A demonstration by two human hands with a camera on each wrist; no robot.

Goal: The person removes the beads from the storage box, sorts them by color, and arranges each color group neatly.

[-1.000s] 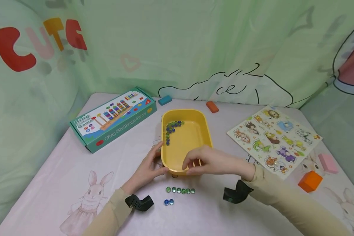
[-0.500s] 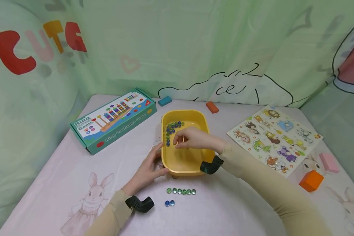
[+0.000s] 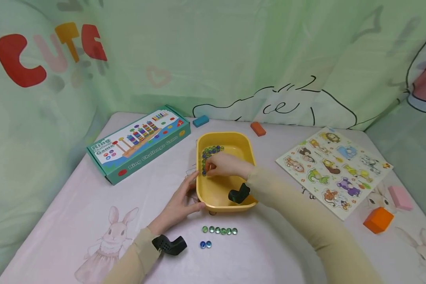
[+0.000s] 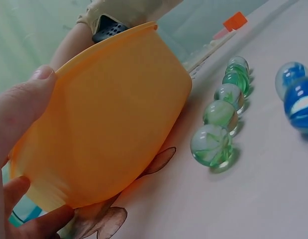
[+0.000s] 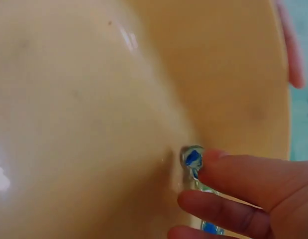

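A yellow tray [image 3: 230, 138] stands mid-table, with a curved row of green and blue marbles [image 3: 213, 149] along its left inner wall. My left hand [image 3: 181, 203] grips the tray's near left corner; in the left wrist view the thumb [image 4: 24, 99] lies on the orange-yellow wall [image 4: 119, 114]. My right hand [image 3: 221, 165] reaches inside the tray, and its fingertips [image 5: 218, 164] touch a blue marble [image 5: 193, 158] lying against the wall [image 5: 233, 74]. On the table in front of the tray lie a row of green marbles [image 3: 219, 230] and two blue marbles [image 3: 205, 244].
A ring game box [image 3: 138, 142] lies to the left and an animal puzzle board [image 3: 333, 167] to the right. Small blocks sit about: teal [image 3: 200, 120], orange-red [image 3: 257, 128], pink [image 3: 399, 197] and orange [image 3: 378, 220]. Green printed cloth walls the table on three sides.
My right hand moved from the tray's near rim into the tray and on to the marble row at its left wall. The left hand stayed on the corner.
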